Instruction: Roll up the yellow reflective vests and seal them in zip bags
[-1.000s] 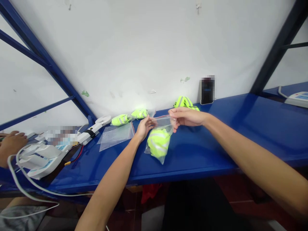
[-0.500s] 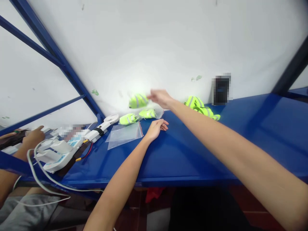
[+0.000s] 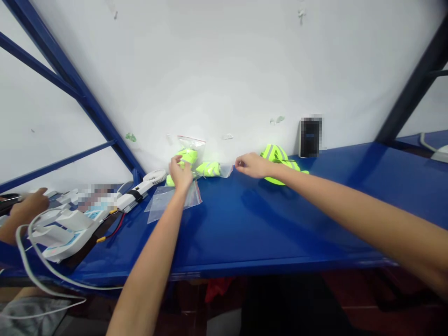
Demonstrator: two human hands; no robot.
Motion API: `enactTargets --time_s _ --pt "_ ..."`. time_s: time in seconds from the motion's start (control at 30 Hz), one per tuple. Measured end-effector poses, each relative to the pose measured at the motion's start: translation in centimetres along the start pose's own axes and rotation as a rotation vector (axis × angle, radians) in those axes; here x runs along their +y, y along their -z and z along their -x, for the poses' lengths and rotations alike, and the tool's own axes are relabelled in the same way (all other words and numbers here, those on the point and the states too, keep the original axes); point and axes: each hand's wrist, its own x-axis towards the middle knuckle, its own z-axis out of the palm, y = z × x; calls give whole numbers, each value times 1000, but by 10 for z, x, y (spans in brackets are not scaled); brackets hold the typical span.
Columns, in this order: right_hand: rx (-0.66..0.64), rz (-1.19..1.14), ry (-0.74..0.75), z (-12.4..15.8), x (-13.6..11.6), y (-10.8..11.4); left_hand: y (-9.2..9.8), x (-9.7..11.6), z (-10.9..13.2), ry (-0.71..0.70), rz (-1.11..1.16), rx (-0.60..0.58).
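Observation:
My left hand [image 3: 181, 172] reaches to the back of the blue shelf [image 3: 266, 224], fingers curled on a clear zip bag holding a folded neon-yellow reflective band [image 3: 187, 153] that leans against the white wall. Two more bagged bands [image 3: 210, 169] lie just right of it. My right hand [image 3: 250, 165] hovers low over the shelf with fingers curled together and nothing visible in them, between those bags and a loose heap of neon-yellow reflective bands [image 3: 278, 158]. Empty clear bags [image 3: 168, 198] lie flat under my left wrist.
A white hand fan [image 3: 145, 182] and white devices with a cable [image 3: 61, 228] sit at the left, where another person's hand [image 3: 24, 210] rests. A dark object [image 3: 310, 137] stands against the wall. Blue frame bars cross the left; a dark post rises at right.
The filled bag, held in both hands a second ago, was carried by my right hand to the wall. My right hand let go and drew back right; my left hand moved up to the bag.

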Motion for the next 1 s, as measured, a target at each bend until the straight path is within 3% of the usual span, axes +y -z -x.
enactTargets --time_s 0.1,0.2,0.33,0.43,0.5,0.6,0.67,0.73,0.83,0.93,1.0 --pt "-6 82 13 25 21 28 16 -18 -38 -35 -438 -29" --pt "114 230 -128 51 44 55 28 -36 -71 101 -622 -153" --pt "321 294 -261 83 74 74 37 -45 -102 232 -578 -367" --pt "260 257 -235 99 91 73 39 -37 -111 226 -473 -522" --pt "209 250 -189 105 98 67 37 -28 -110 69 -468 -514" --pt "135 262 -132 107 101 55 32 -19 -99 -289 -534 -327" --pt "73 251 -138 105 100 46 32 -23 -90 -439 -556 -222" --pt "9 237 -140 105 94 38 35 -35 -80 -466 -600 -248" --pt "-37 223 -78 107 75 33 45 -56 -70 -407 -695 -416" --pt "-137 80 -47 112 46 39 57 -61 -60 -378 -731 -387" --pt "-258 -78 15 113 26 44 60 -49 -48 -418 -682 -315"
